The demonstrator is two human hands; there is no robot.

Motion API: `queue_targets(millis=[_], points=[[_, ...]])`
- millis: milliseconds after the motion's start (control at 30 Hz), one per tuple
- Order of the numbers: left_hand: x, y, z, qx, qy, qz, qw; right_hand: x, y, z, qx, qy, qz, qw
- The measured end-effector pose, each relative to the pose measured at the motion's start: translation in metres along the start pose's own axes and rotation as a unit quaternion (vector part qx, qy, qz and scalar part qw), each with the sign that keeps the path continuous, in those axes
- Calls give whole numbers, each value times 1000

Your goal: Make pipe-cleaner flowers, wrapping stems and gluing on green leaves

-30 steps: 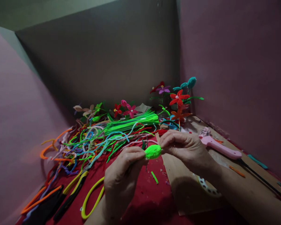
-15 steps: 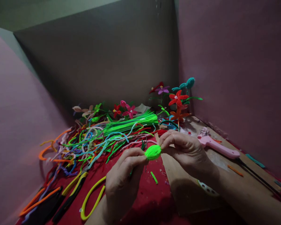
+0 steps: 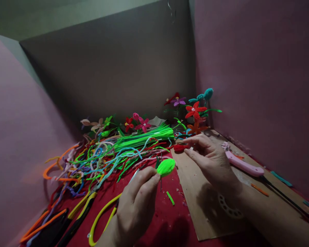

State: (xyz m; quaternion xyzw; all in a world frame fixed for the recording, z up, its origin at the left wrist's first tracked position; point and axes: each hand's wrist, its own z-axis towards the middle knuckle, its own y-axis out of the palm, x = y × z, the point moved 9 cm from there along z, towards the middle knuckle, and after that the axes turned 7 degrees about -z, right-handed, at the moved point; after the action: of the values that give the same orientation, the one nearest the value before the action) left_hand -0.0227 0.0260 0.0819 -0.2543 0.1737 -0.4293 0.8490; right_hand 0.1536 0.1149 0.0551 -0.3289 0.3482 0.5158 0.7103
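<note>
My left hand pinches one end of a bright green fuzzy bud made of pipe cleaner, which points up to the right. My right hand hovers over the brown board with thumb and index finger apart. Just beyond those fingertips lies a red fuzzy piece; whether they touch it I cannot tell. A small white bit shows between the fingers. Under the left hand, yellow-handled scissors are partly covered. A short green pipe cleaner scrap lies on the red tabletop.
A tangle of coloured pipe cleaners and a green bundle fill the left and back. Pliers lie front left. Pipe cleaner flowers stand behind. A pink glue gun with a black cord rests right, near a white perforated ring.
My right hand has let go of the green bud's tip and drawn slightly right, its fingers now parted by the red piece. The left hand keeps the bud, now tilted upward.
</note>
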Motion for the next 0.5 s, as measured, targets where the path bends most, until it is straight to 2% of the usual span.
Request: queue_targets(millis=[67,133,267,367,500], points=[[-2,1,-2,-5,4,4,1000,6,-4,2,15,17,-5,1000],[-5,3,-3,-8,0,5,1000,10,-1,4,-2,22,13,1000],[-12,2,-1,10,-11,17,1000,16,11,2,-52,40,132,989],[-18,-3,3,38,-15,42,998,19,15,1,-60,56,209,975],[-29,-8,5,59,-28,68,996,22,17,1,-64,74,259,961]])
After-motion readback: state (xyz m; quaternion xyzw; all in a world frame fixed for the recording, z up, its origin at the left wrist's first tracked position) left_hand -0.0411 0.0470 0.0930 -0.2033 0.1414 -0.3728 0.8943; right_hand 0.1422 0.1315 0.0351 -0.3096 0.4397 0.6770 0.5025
